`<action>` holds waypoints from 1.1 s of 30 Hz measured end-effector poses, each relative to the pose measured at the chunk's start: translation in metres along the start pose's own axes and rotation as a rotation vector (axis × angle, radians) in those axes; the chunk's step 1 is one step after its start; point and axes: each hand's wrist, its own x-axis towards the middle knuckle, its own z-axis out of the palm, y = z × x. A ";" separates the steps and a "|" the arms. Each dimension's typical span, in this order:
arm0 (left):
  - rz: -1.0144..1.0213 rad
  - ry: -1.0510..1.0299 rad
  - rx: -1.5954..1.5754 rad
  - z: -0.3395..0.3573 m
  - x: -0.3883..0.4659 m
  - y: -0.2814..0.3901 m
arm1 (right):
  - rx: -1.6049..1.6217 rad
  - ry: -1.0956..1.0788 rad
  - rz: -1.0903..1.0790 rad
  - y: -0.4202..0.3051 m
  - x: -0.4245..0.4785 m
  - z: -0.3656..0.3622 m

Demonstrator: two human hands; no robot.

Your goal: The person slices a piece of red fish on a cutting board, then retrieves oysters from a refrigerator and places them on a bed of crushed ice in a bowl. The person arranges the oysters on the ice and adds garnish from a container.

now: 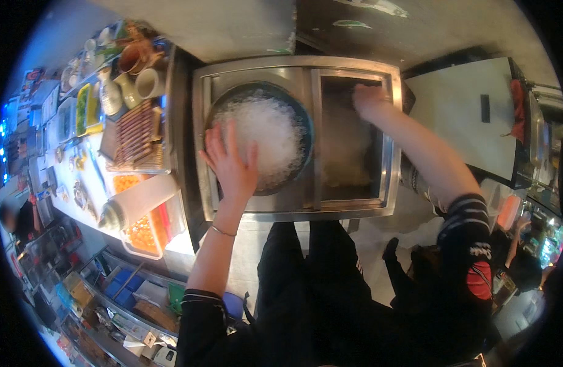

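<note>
A round dark green-blue basin (pixel 310 137) heaped with what looks like ice (pixel 263 126) stands on the left part of a stainless steel chest top. My left hand (pixel 233 167) lies palm down over the basin's near left side, fingers spread. Whether it touches the ice or only the rim is unclear. To the right, the chest has a rectangular opening (pixel 345 147) with a dim, cloudy inside. My right hand (pixel 371 102) is at the far right corner of that opening, blurred, its fingers seemingly curled. Anything inside those fingers is hidden.
Left of the chest is a counter with vases (pixel 109 94), a bamboo mat (pixel 134 133) and a tub of orange pieces (pixel 143 234). A pale cabinet (pixel 465 119) stands at right. Other people appear at the far left and lower right.
</note>
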 end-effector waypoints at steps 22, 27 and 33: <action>-0.083 -0.007 0.067 -0.012 -0.036 0.000 | 0.452 -0.185 -0.573 -0.193 0.080 0.164; -0.045 0.037 0.017 -0.001 -0.034 -0.006 | 0.422 -0.155 -0.658 -0.140 0.083 0.174; 0.049 0.062 0.016 -0.008 -0.028 -0.004 | 0.740 -0.106 -0.478 -0.058 0.021 0.111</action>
